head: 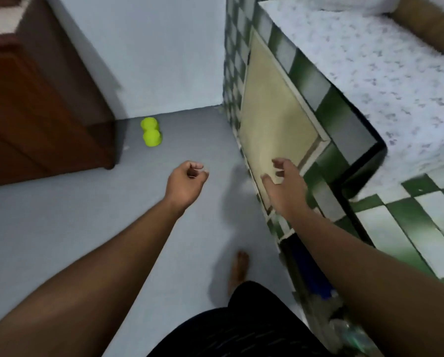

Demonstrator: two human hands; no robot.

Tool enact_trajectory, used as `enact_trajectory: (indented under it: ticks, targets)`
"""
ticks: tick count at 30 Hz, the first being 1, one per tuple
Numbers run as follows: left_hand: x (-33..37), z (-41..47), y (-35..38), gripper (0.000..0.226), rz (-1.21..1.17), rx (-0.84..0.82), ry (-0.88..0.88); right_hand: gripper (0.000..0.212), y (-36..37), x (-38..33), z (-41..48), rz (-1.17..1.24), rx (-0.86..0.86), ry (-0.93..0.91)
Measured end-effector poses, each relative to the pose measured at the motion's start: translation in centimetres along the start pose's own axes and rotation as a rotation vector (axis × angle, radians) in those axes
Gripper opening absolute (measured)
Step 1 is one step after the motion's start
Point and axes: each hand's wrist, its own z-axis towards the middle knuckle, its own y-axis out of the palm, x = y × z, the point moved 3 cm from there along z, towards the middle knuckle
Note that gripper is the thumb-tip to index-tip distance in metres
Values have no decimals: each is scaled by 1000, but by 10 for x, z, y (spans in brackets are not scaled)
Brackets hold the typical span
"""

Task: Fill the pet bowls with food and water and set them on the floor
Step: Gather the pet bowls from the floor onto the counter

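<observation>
Wears black shorts [241,328] flecked with faint, short, paler dashes, leaves both forearms [99,266] bare right down to the left hand [186,180] and right hand [285,181], and shows one bare foot [239,269] past the hem.

From here I see a smooth, matt grey floor [61,215], a dark wood cabinet [35,112] with a faint sheen, glossy green-and-white tiles [326,106], a speckled stone-like counter [370,73] and a smooth, plastic-looking lime-green item [151,131].
</observation>
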Motion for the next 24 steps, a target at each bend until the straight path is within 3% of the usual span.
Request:
enact_trajectory:
  ticks: [15, 24]
  targets:
    - [3, 199, -79, 16, -126, 412, -229, 40, 173, -81, 253, 81, -362, -143]
    - [-11, 322, -96, 20, -200, 490, -270, 39, 257, -126, 376, 94, -443, -145]
